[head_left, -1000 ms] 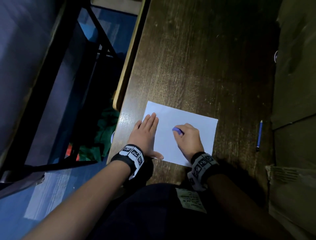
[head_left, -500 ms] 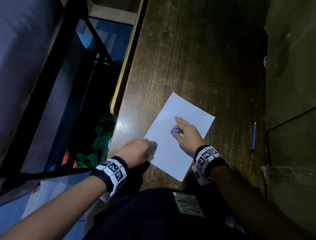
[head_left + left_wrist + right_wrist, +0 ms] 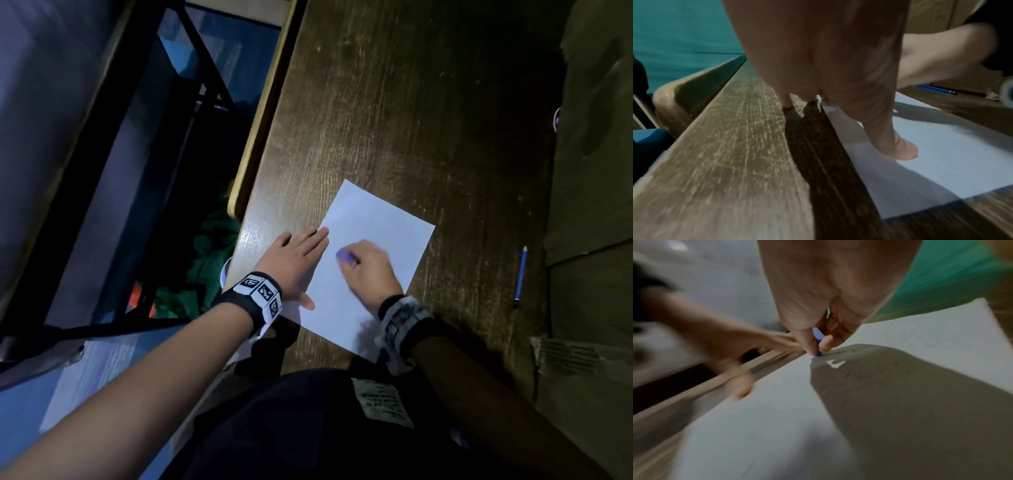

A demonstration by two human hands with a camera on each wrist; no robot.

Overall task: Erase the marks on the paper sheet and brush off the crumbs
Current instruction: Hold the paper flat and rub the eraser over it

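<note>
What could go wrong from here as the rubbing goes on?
1. The left hand lies flat mostly on the table, with only its thumb and fingertips on the paper sheet, so the sheet may slide or crease.
2. The right hand pinches a small blue eraser by its end; it could slip out.
3. The sheet sits near the table's left edge, so brushing could push it off.

**Legible text and markings**

No word, number or brand can be read in any view. A pale label (image 3: 383,401) on the dark garment at the bottom of the head view carries rows of print, too small and blurred to make out. The left wrist band (image 3: 261,292) bears black-and-white square code patterns, not letters. The paper sheet (image 3: 376,219) shows no readable writing.
</note>
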